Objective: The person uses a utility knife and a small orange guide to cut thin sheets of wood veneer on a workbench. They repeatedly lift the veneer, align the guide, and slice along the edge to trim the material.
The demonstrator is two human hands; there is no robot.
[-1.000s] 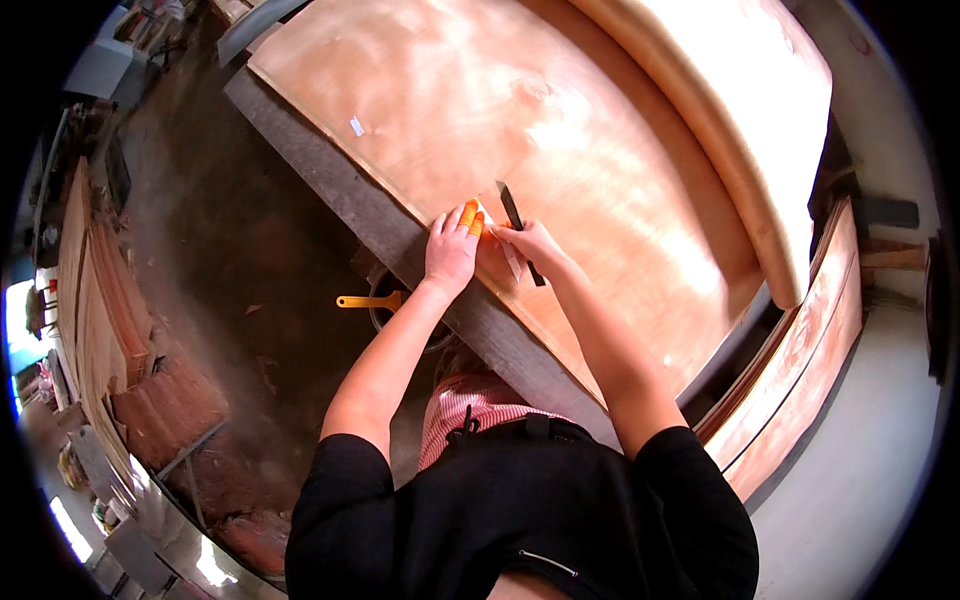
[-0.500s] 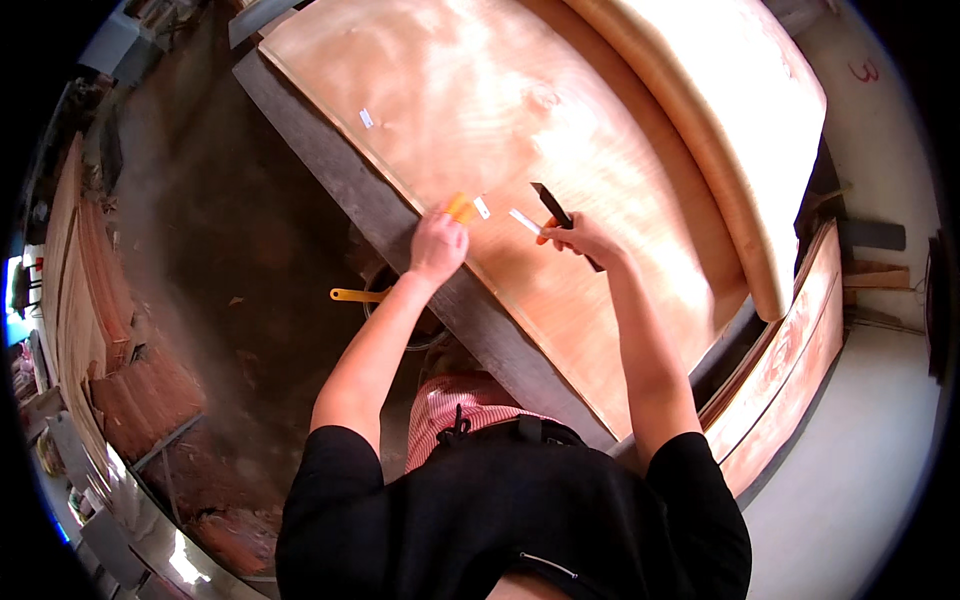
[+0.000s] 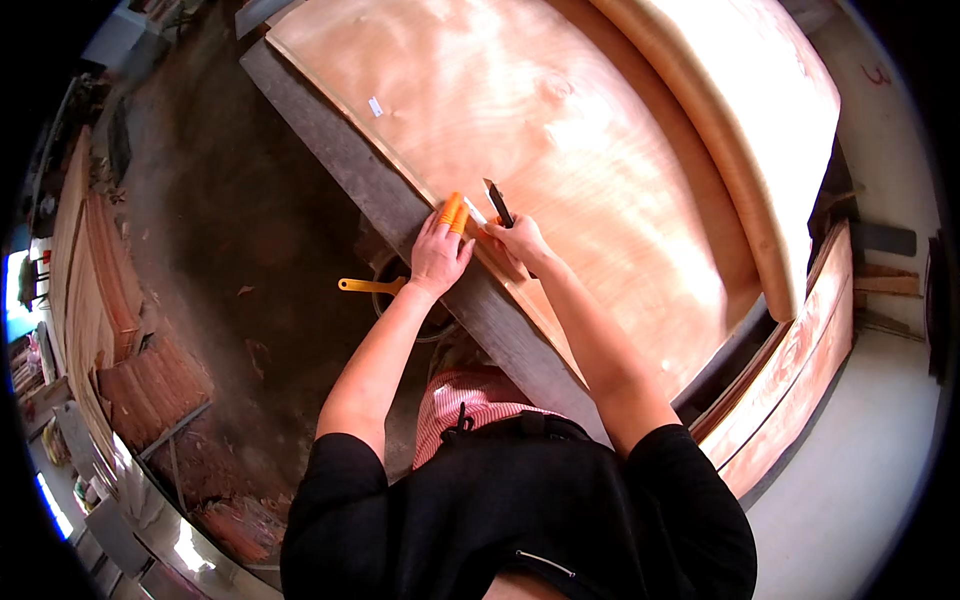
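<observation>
My left hand (image 3: 438,255) lies flat near the edge of a thin pale wood sheet (image 3: 580,190), its fingers stretched out. Orange finger covers (image 3: 452,212) sit on two of its fingers. Just right of those fingertips, a short white strip (image 3: 474,211) lies along the wood. Close beside it, my right hand (image 3: 520,243) is closed around a dark flat knife (image 3: 497,203) with a slanted tip, which points up and away. Its fingertips come down at the near end of the strip; whether they pinch it is hidden. Farther off, another small white piece (image 3: 375,106) rests on the sheet.
A large roll of wood veneer (image 3: 715,130) lies across the sheet's far right. Under the sheet runs a grey board edge (image 3: 345,180). A yellow handle (image 3: 365,286) sticks out of a round container below my left forearm. Stacked sheets stand at right (image 3: 790,370) and left (image 3: 95,270).
My right hand has moved left with the knife, from over the sheet to beside my left hand. The white strip at its fingers has come along. My left hand has flattened, its covered fingers now showing fully.
</observation>
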